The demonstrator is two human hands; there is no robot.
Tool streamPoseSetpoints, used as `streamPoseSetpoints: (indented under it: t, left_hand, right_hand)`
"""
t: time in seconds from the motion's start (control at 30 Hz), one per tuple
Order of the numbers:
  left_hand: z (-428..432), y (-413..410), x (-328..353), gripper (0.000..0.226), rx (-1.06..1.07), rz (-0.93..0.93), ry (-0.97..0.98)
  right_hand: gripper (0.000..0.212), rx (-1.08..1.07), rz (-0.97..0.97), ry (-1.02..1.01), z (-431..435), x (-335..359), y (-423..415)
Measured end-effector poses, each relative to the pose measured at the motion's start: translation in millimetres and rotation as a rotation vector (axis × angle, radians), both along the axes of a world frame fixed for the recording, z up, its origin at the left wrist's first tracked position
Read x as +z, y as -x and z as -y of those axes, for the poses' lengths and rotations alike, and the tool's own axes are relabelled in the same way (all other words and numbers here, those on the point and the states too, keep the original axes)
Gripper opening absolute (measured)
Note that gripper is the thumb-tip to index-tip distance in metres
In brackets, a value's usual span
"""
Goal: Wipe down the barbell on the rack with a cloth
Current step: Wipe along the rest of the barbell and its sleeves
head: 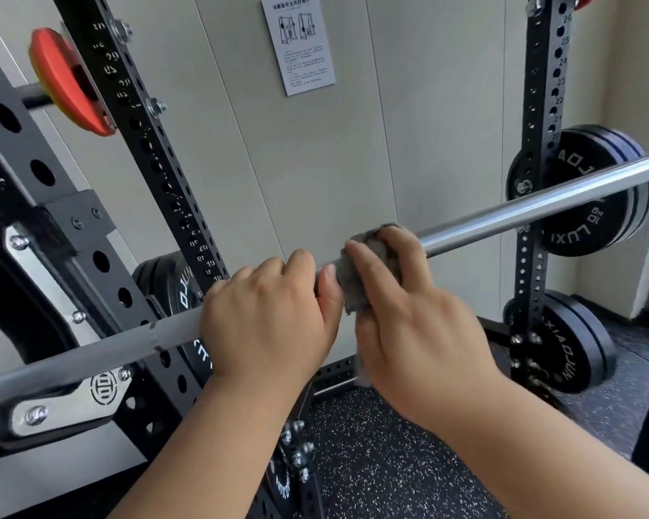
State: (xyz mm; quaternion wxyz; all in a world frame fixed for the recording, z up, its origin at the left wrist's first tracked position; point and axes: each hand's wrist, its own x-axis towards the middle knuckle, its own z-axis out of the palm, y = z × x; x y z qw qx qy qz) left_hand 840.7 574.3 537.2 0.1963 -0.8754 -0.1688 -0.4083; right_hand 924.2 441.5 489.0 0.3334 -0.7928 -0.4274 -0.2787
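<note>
— Left side first?
— The left hand (266,316) curls over the barbell (502,211), gripping it bare.
— And just right of it?
— The grey cloth (364,271) wraps the barbell; the right hand (416,320) clasps it there, fingers seemingly curled round, slightly blurred.

Head-worn wide view, looking forward and down, close to barbell (502,209)

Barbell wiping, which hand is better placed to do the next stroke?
Right. The right hand holds the cloth on the barbell; the left hand only grips bare metal beside it.
</note>
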Motion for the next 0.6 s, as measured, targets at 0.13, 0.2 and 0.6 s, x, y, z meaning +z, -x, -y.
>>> streamPoseSetpoints:
  t: [0.13,0.2,0.6]
  left_hand:
    - [2.0,6.7,5.3,0.034,0.001,-0.075,0.056]
    - [0.8,7.6,9.3,0.04,0.02,-0.104,0.057]
    - [-31.5,31.5,19.4,0.08,0.134,-0.071,0.093]
  right_hand:
    - [0.046,-0.01,0.047,-0.088,23.1,3.4,-24.7]
    - [0.046,-0.03,0.007,-0.155,21.6,3.3,-26.3]
    - [0.038,-0.05,0.061,-0.26,24.9,2.8,-32.1]
